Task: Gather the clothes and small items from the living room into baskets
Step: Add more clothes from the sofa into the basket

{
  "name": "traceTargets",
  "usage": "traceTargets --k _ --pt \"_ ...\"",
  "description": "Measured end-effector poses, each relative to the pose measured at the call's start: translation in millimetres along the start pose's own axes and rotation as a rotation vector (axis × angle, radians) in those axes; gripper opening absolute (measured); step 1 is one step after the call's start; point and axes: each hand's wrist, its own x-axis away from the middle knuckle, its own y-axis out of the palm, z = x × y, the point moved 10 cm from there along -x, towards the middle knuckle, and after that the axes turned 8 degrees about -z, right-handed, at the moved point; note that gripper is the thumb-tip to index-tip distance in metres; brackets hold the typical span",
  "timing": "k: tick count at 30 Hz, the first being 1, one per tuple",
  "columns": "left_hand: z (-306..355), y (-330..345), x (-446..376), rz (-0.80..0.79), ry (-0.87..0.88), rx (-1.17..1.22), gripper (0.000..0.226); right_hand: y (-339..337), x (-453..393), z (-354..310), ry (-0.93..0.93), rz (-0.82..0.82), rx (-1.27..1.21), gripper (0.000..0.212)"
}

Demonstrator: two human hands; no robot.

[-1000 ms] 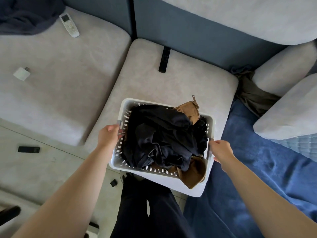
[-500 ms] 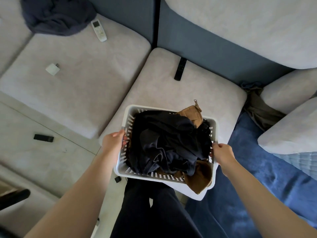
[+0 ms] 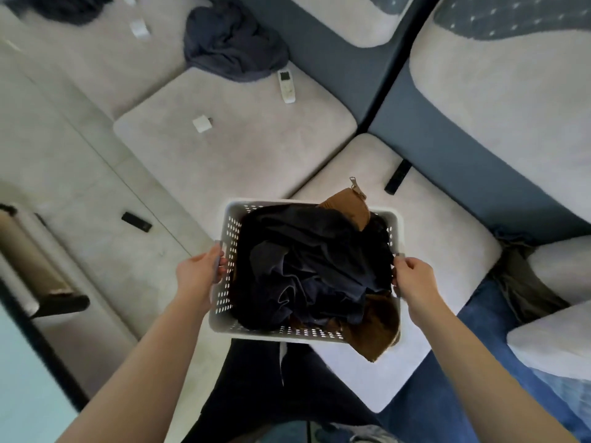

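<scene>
A white perforated basket hangs in front of me, above the edge of a grey sofa cushion. It is filled with dark clothes and a brown garment that spills over its near right corner. My left hand grips the left handle. My right hand grips the right handle. On the sofa lie a dark blue garment, a white remote, a small white charger and a black remote.
A black remote lies on the pale floor at left. An olive garment is tucked between cushions at right, beside a blue blanket. A low table edge stands at far left. My dark trousers are below the basket.
The view has swung left along the sofa, bringing the dark blue garment and more floor into sight. Both hands keep hold of the basket handles, which has been carried leftward.
</scene>
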Motion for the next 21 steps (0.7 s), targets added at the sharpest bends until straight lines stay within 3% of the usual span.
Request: traceTargets --k 9,21 --pt "34.2 -92.7 -45.9 0.091 -0.024 0.142 0.026 92.4 3.1 -100.4 -0.078 -0.033 0.097 0.036" --pt "153.7 -211.2 -132.3 0.104 -0.045 0.154 0.026 241.0 10.0 -231.8 -0.090 -0.087 0.033 0.024"
